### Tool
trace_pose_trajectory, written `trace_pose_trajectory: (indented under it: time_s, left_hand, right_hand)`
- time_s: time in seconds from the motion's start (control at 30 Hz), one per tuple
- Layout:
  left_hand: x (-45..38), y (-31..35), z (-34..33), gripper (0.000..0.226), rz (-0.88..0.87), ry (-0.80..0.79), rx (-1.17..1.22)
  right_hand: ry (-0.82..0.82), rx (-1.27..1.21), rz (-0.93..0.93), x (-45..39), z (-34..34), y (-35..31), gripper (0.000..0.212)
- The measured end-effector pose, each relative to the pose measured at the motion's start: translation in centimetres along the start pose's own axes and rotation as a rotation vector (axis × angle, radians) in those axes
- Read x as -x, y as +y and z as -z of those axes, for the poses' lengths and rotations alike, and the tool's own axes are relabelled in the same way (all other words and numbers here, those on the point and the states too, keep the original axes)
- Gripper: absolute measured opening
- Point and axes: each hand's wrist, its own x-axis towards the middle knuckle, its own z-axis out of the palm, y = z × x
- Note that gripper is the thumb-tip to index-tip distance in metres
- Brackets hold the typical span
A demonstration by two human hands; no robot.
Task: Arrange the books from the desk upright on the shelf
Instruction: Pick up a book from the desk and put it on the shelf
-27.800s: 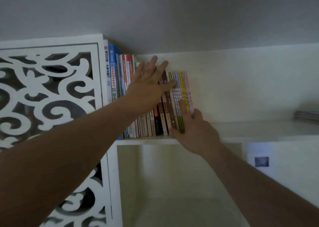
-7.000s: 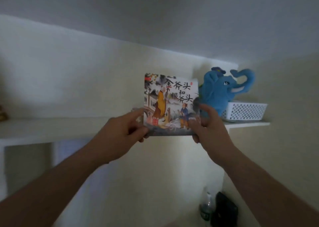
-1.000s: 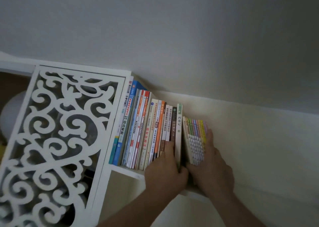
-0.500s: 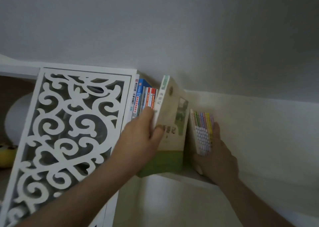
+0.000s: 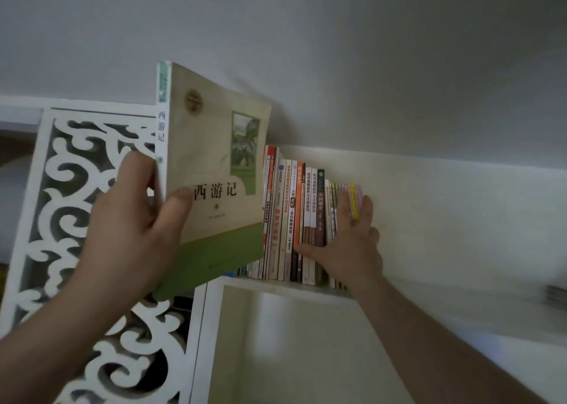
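- Leftmost, a white panel (image 5: 76, 207) cut into curling scrollwork stands flat and hard-edged, with dark gaps between the swirls
- My left hand (image 5: 129, 235) grips a cream paperback (image 5: 211, 170) by its spine side, thumb curled onto the front cover and fingers wrapped behind; it has a matte cover with a green band along the bottom and a small leafy picture near the top, and I hold it upright in the air in front of the panel and clear of the shelf (image 5: 276, 284)
- Just right of it, a row of books (image 5: 294, 219) stands upright on the white shelf, thin glossy spines in red, orange, white and dark brown
- My right hand (image 5: 349, 244) lies flat with fingers spread against the pastel spines at the row's right end, thumb stretched left across the lower spines
- Far right, a small blurred stack (image 5: 557, 294) lies flat on the shelf
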Motion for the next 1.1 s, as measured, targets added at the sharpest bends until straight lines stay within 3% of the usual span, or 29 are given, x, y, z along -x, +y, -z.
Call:
trace_pose_trajectory:
  time_s: [0.33,0.57,0.83,1.0,1.1]
  left_hand:
    - [0.3,-1.0,-1.1,0.020,0.062,-0.067,0.001]
    - [1.1,0.3,-5.8,0.019,0.054,-0.105,0.095]
    - [2.0,1.9,-13.9,0.016,0.049,-0.172,0.178]
    - [2.7,1.1,-20.1,0.020,0.073,-0.115,0.065]
    - [3.4,-0.4,-23.2,0.019,-0.020,-0.111,-0.142]
  right_hand:
    - [0.061,-0.015,-0.064,-0.2,0.4,1.9,0.146]
    - [0.109,0.045,-0.079,-0.4,-0.6,1.4,0.141]
    - [0.184,0.055,-0.122,-0.3,4.4,9.6,0.144]
    - [0.225,0.117,-0.159,-0.3,6.8,13.2,0.143]
    - [0.221,0.116,-0.162,-0.1,7.0,13.6,0.141]
